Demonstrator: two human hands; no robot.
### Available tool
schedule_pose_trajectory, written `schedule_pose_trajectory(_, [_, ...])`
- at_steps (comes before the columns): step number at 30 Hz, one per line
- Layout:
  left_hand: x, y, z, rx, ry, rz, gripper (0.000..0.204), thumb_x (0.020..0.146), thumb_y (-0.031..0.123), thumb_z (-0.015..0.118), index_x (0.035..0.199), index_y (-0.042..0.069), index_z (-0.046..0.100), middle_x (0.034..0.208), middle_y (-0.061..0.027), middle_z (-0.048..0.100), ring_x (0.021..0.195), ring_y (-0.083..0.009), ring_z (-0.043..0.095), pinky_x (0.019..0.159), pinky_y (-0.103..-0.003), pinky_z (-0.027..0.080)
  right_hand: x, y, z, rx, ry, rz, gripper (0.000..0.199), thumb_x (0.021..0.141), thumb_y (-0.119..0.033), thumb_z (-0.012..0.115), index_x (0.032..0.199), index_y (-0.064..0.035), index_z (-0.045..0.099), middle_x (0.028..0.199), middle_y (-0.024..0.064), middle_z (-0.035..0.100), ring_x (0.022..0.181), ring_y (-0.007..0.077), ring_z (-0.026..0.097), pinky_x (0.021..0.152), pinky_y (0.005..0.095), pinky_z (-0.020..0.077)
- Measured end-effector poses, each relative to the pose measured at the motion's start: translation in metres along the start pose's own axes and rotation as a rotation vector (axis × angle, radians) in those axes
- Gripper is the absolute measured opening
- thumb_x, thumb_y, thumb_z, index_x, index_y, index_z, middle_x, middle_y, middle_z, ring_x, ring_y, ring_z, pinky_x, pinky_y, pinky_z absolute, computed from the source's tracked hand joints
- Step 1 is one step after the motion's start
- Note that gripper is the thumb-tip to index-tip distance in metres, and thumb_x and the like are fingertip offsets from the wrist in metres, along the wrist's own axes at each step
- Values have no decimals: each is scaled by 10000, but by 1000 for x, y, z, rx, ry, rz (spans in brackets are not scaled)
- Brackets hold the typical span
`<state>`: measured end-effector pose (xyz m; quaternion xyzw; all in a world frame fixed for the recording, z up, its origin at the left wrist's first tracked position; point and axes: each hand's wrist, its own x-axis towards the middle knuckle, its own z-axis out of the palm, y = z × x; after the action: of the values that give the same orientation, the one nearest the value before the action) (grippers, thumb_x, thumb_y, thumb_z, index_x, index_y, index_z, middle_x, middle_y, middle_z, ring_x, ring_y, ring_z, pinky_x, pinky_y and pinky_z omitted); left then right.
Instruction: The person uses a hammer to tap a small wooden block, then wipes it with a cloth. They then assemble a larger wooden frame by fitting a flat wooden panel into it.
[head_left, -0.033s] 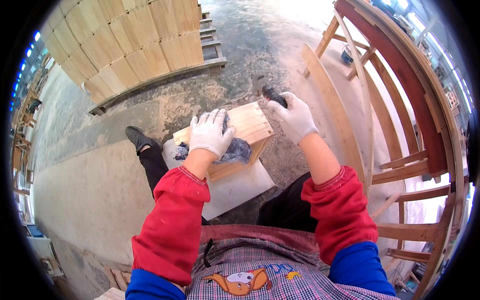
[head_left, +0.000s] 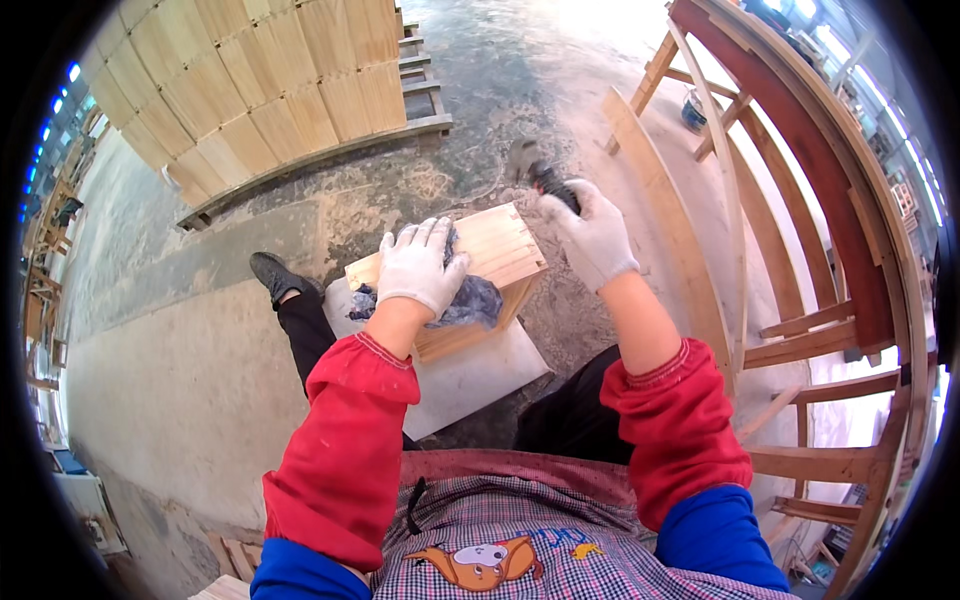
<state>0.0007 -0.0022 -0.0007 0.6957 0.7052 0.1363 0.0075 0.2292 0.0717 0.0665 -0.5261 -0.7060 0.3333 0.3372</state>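
A wooden box with notched corner joints sits on a pale board between my legs. My left hand, in a white glove, lies flat on the box top, fingers stretched out and thumb apart. Crumpled dark blue-grey plastic lies under and around that palm and hangs over the near side of the box. My right hand, also gloved, is closed round the black handle of a hammer. The hammer is raised beside the box's far right corner, its grey head blurred and apart from the wood.
A tall stack of wooden boxes or panels stands on a pallet at the far left. To the right is a wooden frame with long slats and legs. A bucket stands behind it. My shoe rests left of the box.
My right hand and the hammer have shifted very slightly to the right, and the hammer head has tilted a little. My left hand stays on the box.
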Motion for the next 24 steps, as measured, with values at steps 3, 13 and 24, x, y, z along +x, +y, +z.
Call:
schedule_pose_trajectory(3, [-2, 19, 12, -63, 17, 2, 604, 936, 468, 516, 1410, 93, 506, 1432, -117, 533, 1327, -297, 465, 1119, -461, 315, -29, 8, -5, 145, 97, 22, 415, 919, -373, 633, 1122, -12, 612, 918, 251, 684, 869, 395, 681, 788, 459, 514])
schedule_pose_trajectory(13, [4, 9, 6, -20, 25, 5, 598, 935, 469, 520, 1406, 100, 510, 1430, -119, 534, 1328, -296, 464, 1120, -469, 318, -27, -22, -17, 175, 129, -82, 372, 955, -365, 605, 1090, -18, 594, 888, 249, 681, 858, 387, 679, 758, 432, 510])
schedule_pose_trajectory(24, [1, 5, 5, -21, 43, 8, 575, 928, 447, 533, 1387, 100, 527, 1424, -122, 536, 1334, -296, 461, 1115, -466, 323, -22, -17, -13, 115, 113, -114, 395, 947, -370, 601, 1140, -25, 589, 870, 215, 677, 828, 363, 677, 757, 408, 510])
